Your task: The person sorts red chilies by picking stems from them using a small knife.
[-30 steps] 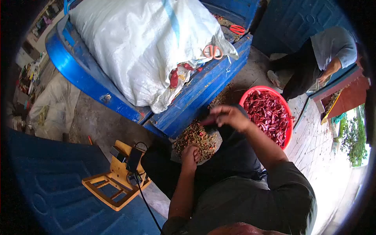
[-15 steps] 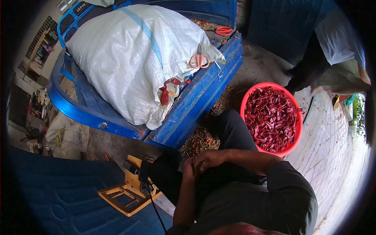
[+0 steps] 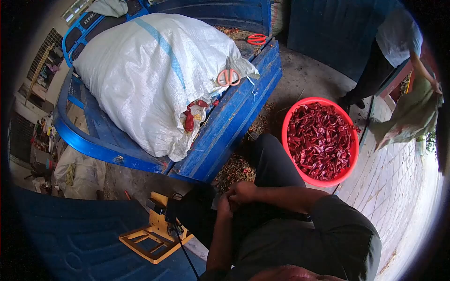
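Red dried chillies point(image 3: 320, 140) fill a red basin point(image 3: 323, 183) on the floor beside the person's knee. Both hands meet over the lap, left hand point(image 3: 224, 202) touching right hand point(image 3: 243, 191), fingers curled. Whether they grip anything cannot be told. Chilli scraps point(image 3: 236, 169) lie just beyond them. White lettering point(image 3: 89, 19) on the blue cart point(image 3: 234, 117) is too blurred to read.

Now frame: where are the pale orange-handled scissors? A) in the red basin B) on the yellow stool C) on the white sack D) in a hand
C: the orange-handled scissors lie on top of the white sack, near its right end, on the blue cart.
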Available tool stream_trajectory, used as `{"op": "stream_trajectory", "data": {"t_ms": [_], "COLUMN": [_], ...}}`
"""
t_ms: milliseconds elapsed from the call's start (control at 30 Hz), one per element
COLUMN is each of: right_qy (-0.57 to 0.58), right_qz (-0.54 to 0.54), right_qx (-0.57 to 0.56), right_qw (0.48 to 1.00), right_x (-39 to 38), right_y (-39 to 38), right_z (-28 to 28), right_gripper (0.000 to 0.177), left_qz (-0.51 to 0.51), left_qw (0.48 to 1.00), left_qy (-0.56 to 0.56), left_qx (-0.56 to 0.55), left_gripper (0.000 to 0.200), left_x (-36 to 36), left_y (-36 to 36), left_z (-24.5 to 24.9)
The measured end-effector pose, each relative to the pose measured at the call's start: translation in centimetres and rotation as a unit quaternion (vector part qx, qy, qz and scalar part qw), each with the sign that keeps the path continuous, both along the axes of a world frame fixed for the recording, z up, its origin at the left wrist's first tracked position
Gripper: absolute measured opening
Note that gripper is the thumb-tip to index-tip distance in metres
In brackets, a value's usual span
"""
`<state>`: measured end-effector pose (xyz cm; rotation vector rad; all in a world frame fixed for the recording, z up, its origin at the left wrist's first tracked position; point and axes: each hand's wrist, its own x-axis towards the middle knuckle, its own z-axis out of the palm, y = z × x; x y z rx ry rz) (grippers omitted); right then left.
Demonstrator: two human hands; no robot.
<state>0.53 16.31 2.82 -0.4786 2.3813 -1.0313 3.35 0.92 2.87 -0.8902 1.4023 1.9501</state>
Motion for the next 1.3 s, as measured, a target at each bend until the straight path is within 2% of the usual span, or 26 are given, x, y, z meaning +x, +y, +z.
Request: {"op": "stream_trajectory", "data": {"t_ms": [100, 200, 267, 300, 333, 367, 400, 433, 500, 533, 600, 633, 700, 733, 800, 900, 967, 1033, 1100, 1167, 1200, 1233, 1267, 1300], "right_qy": [-0.004, -0.039, -0.07, -0.101, -0.104, -0.198, -0.287, -0.286, -0.327, -0.328, -0.23, -0.231, -0.01, -0.011, 0.165, 0.175, 0.172, 0.165, -0.034, -0.044, -0.049, -0.057, -0.094, -0.128], "right_qz": [-0.035, -0.084, -0.086, -0.086, -0.09, -0.146, -0.198, -0.198, -0.26, -0.261, -0.297, -0.298, -0.239, -0.242, -0.193, -0.181, -0.189, -0.205, -0.158, -0.165, -0.165, -0.171, -0.208, -0.241], "right_qx": [0.048, 0.072, 0.077, 0.082, 0.082, -0.006, -0.094, -0.091, -0.239, -0.238, -0.214, -0.214, -0.162, -0.162, -0.139, -0.143, -0.131, -0.118, -0.077, -0.081, -0.086, -0.09, -0.142, -0.192], "right_qw": [0.998, 0.993, 0.991, 0.988, 0.987, 0.969, 0.933, 0.933, 0.877, 0.876, 0.902, 0.901, 0.957, 0.957, 0.957, 0.957, 0.958, 0.958, 0.984, 0.982, 0.981, 0.98, 0.963, 0.943], "right_x": [0.2, -0.2, -1.2, -1.4, -1.6, -1.7, -1.7, -1.6, -0.9, -0.8, -0.1, 0.0, 0.1, 0.1, 0.2, -0.2, -0.3, -0.2, -0.6, -1.0, -1.1, -1.3, -1.6, -2.2], "right_y": [-0.7, -1.2, -1.3, -1.2, -0.9, -0.4, -0.2, 0.0, 0.1, 0.1, -0.4, -0.4, -0.3, -0.4, -0.4, -0.4, -0.6, -0.7, -0.5, -0.3, -0.2, 0.0, 0.2, 0.4], "right_z": [-0.6, -2.1, -4.2, -4.7, -3.7, -2.7, -1.7, -1.2, -0.8, -0.8, -1.0, -1.2, -1.1, -0.9, -0.1, 1.2, 0.2, -1.9, -3.7, -3.4, -3.0, -2.7, -2.3, -2.1], "right_gripper": [0.038, 0.04, 0.041, 0.042, 0.042, 0.041, 0.041, 0.041, 0.039, 0.039, 0.034, 0.034, 0.028, 0.028, 0.022, 0.022, 0.023, 0.025, 0.027, 0.027, 0.028, 0.028, 0.028, 0.029], "left_qz": [-0.018, 0.012, 0.024, 0.02, 0.007, -0.006, -0.007, 0.003, 0.011, 0.029, 0.044, 0.041, 0.036, 0.037, 0.035, 0.047, 0.059, 0.037, 0.016, -0.005, -0.011, -0.031, -0.049, -0.051], "left_qw": [1.0, 0.999, 0.998, 0.998, 0.998, 0.996, 0.996, 0.998, 0.999, 0.999, 0.998, 0.998, 0.998, 0.998, 0.997, 0.997, 0.994, 0.997, 0.999, 0.999, 1.0, 0.999, 0.995, 0.995], "left_qy": [-0.02, -0.03, -0.003, -0.005, 0.04, 0.084, 0.083, 0.064, 0.041, 0.044, 0.042, 0.035, 0.028, 0.035, 0.04, 0.045, 0.052, 0.021, -0.008, 0.01, 0.001, 0.043, 0.085, 0.08], "left_qx": [-0.005, -0.035, -0.055, -0.056, -0.044, -0.032, -0.031, -0.01, 0.011, 0.002, -0.007, 0.018, 0.044, 0.047, 0.049, 0.033, 0.07, 0.058, 0.048, 0.031, 0.028, 0.01, -0.006, -0.008], "left_gripper": [0.029, 0.026, 0.022, 0.022, 0.02, 0.018, 0.018, 0.016, 0.015, 0.014, 0.014, 0.014, 0.015, 0.016, 0.018, 0.02, 0.023, 0.024, 0.025, 0.025, 0.025, 0.024, 0.022, 0.022], "left_x": [0.0, -0.1, -0.1, 0.1, 0.3, 0.5, 0.3, 0.0, -0.2, -0.3, -0.1, -0.2, -0.3, -0.3, -0.2, -0.6, -0.6, -0.3, 0.1, 0.0, 0.0, -0.1, -0.1, -0.6], "left_y": [0.0, 0.0, 0.3, -0.1, -0.8, -1.5, -1.7, -1.5, -1.3, -1.0, -0.9, -0.8, -0.9, -1.1, -1.2, -0.9, -0.9, -1.5, -1.5, -0.8, -0.9, -1.3, -1.8, -1.6], "left_z": [-0.2, -1.8, -1.5, -2.5, -4.1, -5.6, -5.0, -3.6, -2.5, -2.4, -2.1, -1.8, -2.3, -3.1, -3.5, -2.4, -3.1, -4.0, -4.1, -2.6, -3.3, -4.2, -5.1, -5.1]}}
